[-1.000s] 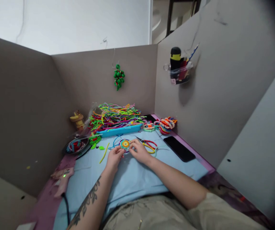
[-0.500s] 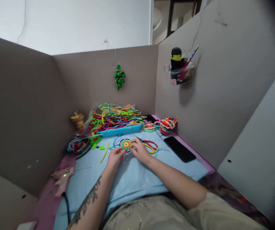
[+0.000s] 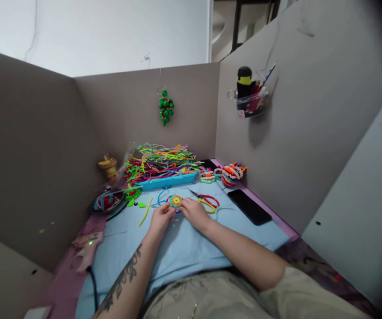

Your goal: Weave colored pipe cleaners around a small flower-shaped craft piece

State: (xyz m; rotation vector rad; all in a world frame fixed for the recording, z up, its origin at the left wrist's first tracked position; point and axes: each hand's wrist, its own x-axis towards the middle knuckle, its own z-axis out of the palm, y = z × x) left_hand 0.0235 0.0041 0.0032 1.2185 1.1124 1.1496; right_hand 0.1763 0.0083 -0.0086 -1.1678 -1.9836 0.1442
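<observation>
Between my hands is a small round coil of pipe cleaners, with a yellow and orange middle and a teal ring. My left hand pinches its lower left edge. The fingers of my right hand are closed on its right edge. Blue and purple pipe-cleaner ends stick out around the coil, partly behind my fingers. Just right of my right hand lie scissors with red and yellow handles. A loose yellow-green pipe cleaner lies to the left of my left hand.
A blue tray heaped with colourful pipe cleaners stands at the back. A phone lies to the right, near finished pipe-cleaner pieces. On the left are a dark bowl and a pink glue gun with a lit green light. Grey panels enclose the table.
My right hand has shifted slightly, its fingers now lower against the coil's right edge. The coil has tilted or turned a little. My left hand stays almost in place.
</observation>
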